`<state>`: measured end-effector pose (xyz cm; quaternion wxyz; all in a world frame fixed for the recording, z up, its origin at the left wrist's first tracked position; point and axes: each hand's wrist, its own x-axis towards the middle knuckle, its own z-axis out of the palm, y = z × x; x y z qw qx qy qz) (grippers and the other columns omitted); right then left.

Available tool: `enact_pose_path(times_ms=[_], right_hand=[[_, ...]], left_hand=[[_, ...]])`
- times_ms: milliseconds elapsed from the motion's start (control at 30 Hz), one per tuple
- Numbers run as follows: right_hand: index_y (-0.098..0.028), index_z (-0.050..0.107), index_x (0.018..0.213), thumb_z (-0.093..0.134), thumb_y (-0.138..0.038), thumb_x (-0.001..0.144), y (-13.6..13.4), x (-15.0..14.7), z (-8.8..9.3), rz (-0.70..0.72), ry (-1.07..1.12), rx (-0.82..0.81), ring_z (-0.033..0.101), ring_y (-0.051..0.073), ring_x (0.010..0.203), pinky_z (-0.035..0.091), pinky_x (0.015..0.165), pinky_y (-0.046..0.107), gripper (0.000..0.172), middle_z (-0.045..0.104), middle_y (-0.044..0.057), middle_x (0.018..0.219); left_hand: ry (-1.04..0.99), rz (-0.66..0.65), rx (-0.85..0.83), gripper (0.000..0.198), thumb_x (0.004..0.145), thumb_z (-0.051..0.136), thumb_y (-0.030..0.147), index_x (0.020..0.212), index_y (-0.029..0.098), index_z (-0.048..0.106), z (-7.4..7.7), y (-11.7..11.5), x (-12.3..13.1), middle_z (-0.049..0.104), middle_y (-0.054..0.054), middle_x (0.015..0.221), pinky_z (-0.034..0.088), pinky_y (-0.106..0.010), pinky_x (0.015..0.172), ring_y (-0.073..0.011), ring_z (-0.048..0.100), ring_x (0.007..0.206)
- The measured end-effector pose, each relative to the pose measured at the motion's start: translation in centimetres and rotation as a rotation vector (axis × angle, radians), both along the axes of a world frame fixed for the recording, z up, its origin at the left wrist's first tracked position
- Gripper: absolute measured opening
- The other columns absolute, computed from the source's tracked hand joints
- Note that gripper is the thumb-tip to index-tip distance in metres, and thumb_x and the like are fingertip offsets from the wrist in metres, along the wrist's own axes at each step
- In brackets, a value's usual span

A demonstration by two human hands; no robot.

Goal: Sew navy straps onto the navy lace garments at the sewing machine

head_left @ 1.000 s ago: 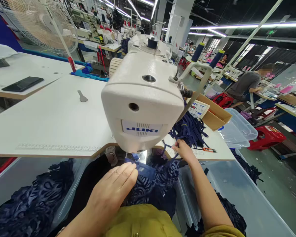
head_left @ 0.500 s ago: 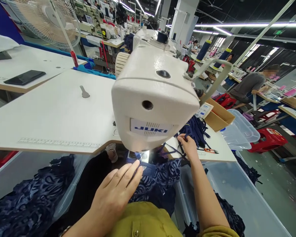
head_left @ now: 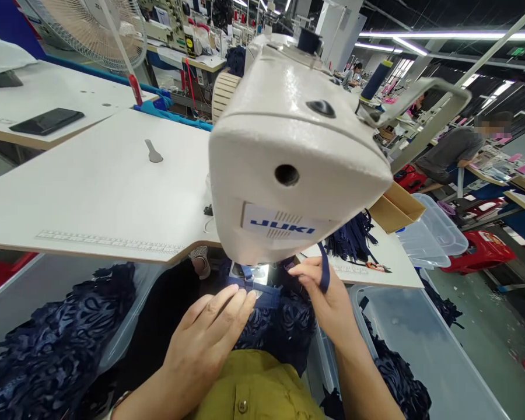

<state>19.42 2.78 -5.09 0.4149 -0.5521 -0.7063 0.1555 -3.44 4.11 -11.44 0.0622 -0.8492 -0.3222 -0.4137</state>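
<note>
A white JUKI sewing machine [head_left: 289, 146] fills the middle of the view, its lit needle area low under the head. Navy patterned fabric [head_left: 271, 318] hangs at the table edge below it. My left hand [head_left: 210, 326] presses its fingertips on the fabric's band, just left of the needle area; the fingers lie flat and nearly together. My right hand [head_left: 326, 289] is right of the needle area, closed, with a navy strap [head_left: 324, 268] looped over its fingers. Behind it lies a bundle of navy straps [head_left: 352, 236].
Orange-handled snips [head_left: 378, 267] lie on the right of the white table [head_left: 157, 192]. Bins of navy pieces, left [head_left: 70, 315] and right [head_left: 398, 373], flank my lap. A cardboard box [head_left: 396, 207] stands back right. A phone [head_left: 47, 121] lies far left; a person in grey [head_left: 450, 151] sits far right.
My right hand has come from the strap bundle down and nearer the needle area, with a strap now over it. My left hand has barely moved. The view has shifted closer to the machine.
</note>
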Motion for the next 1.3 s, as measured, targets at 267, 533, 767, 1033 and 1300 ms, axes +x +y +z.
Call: enact_pose_path(times_ms=[267, 533, 767, 1033, 1300], right_hand=[[-0.026, 0.055, 0.121, 0.051, -0.02, 0.094, -0.6, -3.6, -0.4, 0.076, -0.144, -0.052, 0.062, 0.012, 0.087, 0.049, 0.082, 0.021, 0.028, 0.064, 0.001, 0.095], [-0.025, 0.066, 0.106, 0.053, -0.022, 0.094, 0.4, -4.3, -1.8, 0.102, -0.21, 0.036, 0.061, 0.014, 0.088, 0.051, 0.077, 0.024, 0.018, 0.062, 0.004, 0.095], [-0.027, 0.056, 0.122, 0.046, -0.021, 0.096, 0.8, -4.7, -2.3, 0.116, -0.192, 0.002, 0.063, 0.015, 0.093, 0.052, 0.082, 0.027, 0.028, 0.064, 0.004, 0.102], [-0.027, 0.059, 0.115, 0.048, -0.02, 0.096, 1.0, -4.6, -2.3, 0.127, -0.183, 0.013, 0.063, 0.014, 0.092, 0.051, 0.083, 0.026, 0.023, 0.065, 0.003, 0.102], [-0.026, 0.058, 0.115, 0.046, -0.02, 0.096, 1.0, -4.6, -2.2, 0.143, -0.245, 0.025, 0.062, 0.014, 0.085, 0.052, 0.076, 0.026, 0.023, 0.063, 0.003, 0.094]], left_hand=[[0.037, 0.015, 0.051, 0.038, 0.096, 0.034, 0.006, 0.124, 0.015, 0.058, 0.3, -0.2, 0.0, 0.07, -0.007, 0.114, 0.037, -0.033, 0.09, -0.0185, 0.063, 0.105], [0.007, 0.013, 0.012, 0.034, 0.097, 0.034, 0.008, 0.116, 0.013, 0.062, 0.3, -0.3, 0.0, 0.07, -0.007, 0.113, 0.037, -0.033, 0.094, -0.0175, 0.063, 0.107], [0.029, 0.003, 0.044, 0.035, 0.097, 0.032, 0.007, 0.115, 0.012, 0.062, 0.2, 0.0, 0.1, 0.07, -0.006, 0.114, 0.037, -0.033, 0.095, -0.0179, 0.063, 0.107], [0.03, 0.003, 0.054, 0.033, 0.097, 0.034, 0.007, 0.115, 0.011, 0.061, 0.4, 0.0, 0.0, 0.07, -0.007, 0.112, 0.039, -0.034, 0.09, -0.0188, 0.064, 0.105], [0.066, 0.015, 0.049, 0.033, 0.097, 0.034, 0.006, 0.116, 0.012, 0.061, 0.6, -0.1, 0.0, 0.07, -0.006, 0.113, 0.039, -0.033, 0.09, -0.0174, 0.064, 0.105]])
